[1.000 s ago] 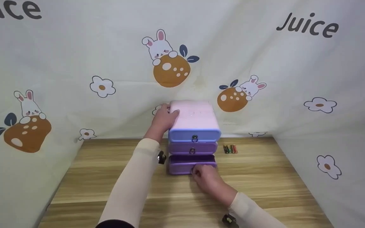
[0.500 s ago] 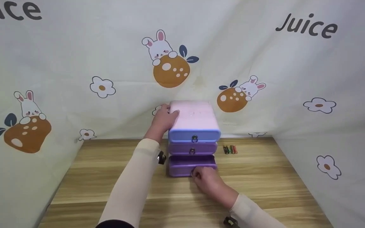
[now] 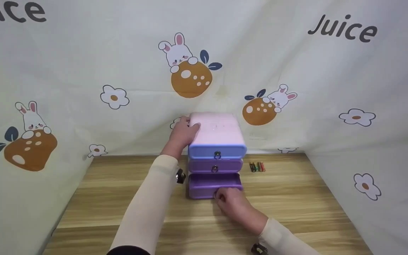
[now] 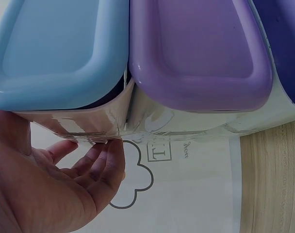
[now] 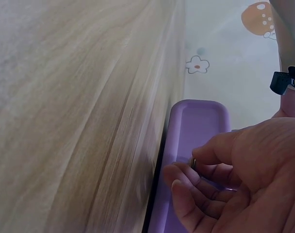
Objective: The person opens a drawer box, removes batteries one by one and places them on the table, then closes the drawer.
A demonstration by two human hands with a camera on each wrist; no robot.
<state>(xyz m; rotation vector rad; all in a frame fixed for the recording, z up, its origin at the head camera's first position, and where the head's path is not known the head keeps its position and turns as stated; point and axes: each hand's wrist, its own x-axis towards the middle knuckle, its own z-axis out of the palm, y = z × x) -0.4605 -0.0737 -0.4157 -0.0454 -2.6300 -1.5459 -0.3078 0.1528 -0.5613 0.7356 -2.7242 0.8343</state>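
A small drawer cabinet with a pink top (image 3: 218,129) stands against the back cloth. Its blue top drawer (image 3: 204,151) and purple middle drawer (image 3: 198,166) are pushed in. The purple bottom drawer (image 3: 200,193) is pulled out, and its visible inside looks bare. My left hand (image 3: 184,132) rests on the cabinet's upper left edge, thumb on top; in the left wrist view its fingers touch the pink side (image 4: 89,124). At the bottom drawer's front, my right hand (image 3: 235,205) pinches the metal ring pull (image 5: 193,164) between thumb and fingers, partly covering it.
Several small batteries (image 3: 257,166) lie in a row on the wooden table (image 3: 282,198), right of the cabinet. Printed cloth (image 3: 133,53) hangs behind and along both sides of the table.
The bottom drawer has slid a little further out toward me, with my right hand moving along on its pull. My left hand has stayed in place on the cabinet.
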